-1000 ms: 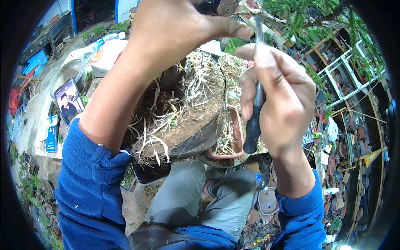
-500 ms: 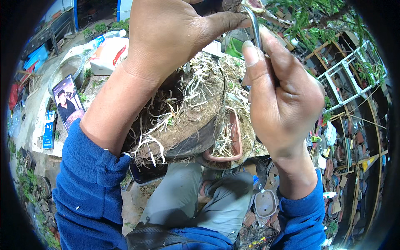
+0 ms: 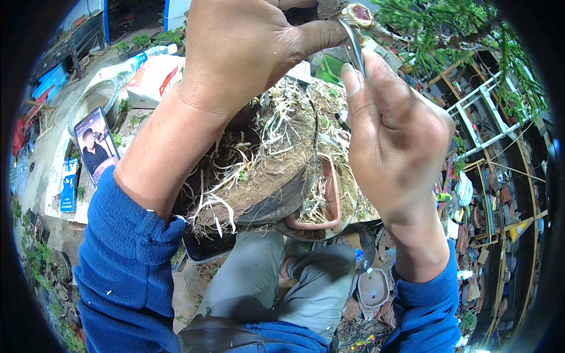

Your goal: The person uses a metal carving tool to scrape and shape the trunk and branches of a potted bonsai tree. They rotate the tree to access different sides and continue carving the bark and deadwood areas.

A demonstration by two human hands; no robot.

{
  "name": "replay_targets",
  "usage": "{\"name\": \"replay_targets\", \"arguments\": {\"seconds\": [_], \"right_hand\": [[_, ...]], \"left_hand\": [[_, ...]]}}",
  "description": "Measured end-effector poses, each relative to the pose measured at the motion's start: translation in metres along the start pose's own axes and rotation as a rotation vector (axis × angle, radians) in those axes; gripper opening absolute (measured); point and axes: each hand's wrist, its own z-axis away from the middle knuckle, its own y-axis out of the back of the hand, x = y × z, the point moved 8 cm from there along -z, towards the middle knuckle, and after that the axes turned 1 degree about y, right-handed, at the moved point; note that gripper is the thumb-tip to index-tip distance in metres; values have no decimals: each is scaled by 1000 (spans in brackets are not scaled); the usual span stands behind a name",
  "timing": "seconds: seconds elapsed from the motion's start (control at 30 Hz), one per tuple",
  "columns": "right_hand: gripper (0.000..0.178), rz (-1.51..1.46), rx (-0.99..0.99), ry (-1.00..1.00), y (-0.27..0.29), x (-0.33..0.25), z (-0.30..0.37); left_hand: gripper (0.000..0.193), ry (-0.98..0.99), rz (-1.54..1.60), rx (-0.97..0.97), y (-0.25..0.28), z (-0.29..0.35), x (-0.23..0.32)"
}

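Observation:
At the top of the view, my left hand (image 3: 238, 59) is closed round a brown woody trunk (image 3: 331, 8), its thumb stretched along toward a cut stub. The stub's round face (image 3: 359, 14) shows a reddish core in a pale ring. My right hand (image 3: 400, 132) grips a slim, curved steel tool (image 3: 355, 47); its tip lies by my left thumb, just under the stub. The tool's full shape is hidden in my fist. Green needle foliage (image 3: 435, 35) spreads to the right of the stub. Most of the left fingers are out of sight.
Below my hands, pale shredded strips (image 3: 288, 112) cover a dark round pot (image 3: 276, 203). Beside it is a reddish-brown rectangular planter (image 3: 334, 200). A phone (image 3: 95, 144), blue box (image 3: 69, 185) and plastic bottle (image 3: 150, 54) lie left. A ladder-like white frame (image 3: 488, 112) stands right.
The tool's tip has come down off the cut stub, whose face now shows fully. My right hand has shifted slightly left. The foliage hangs lower at the right.

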Motion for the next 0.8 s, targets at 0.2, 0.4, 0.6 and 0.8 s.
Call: {"name": "replay_targets", "arguments": {"seconds": [0.2, 0.4, 0.6, 0.8], "right_hand": [[15, 129, -269, 19, 4, -3, -18], [22, 458, -319, 268, 22, -14, -31], [18, 415, -279, 249, 24, -13, -23], [9, -97, -245, -26, 9, 5, -8]], "left_hand": [[15, -31, -20, 8, 0, 1, 3], [36, -139, -119, -13, 2, 0, 10], [55, -95, -180, 9, 3, 3, 11], [24, -269, -52, -14, -2, -2, 17]]}}
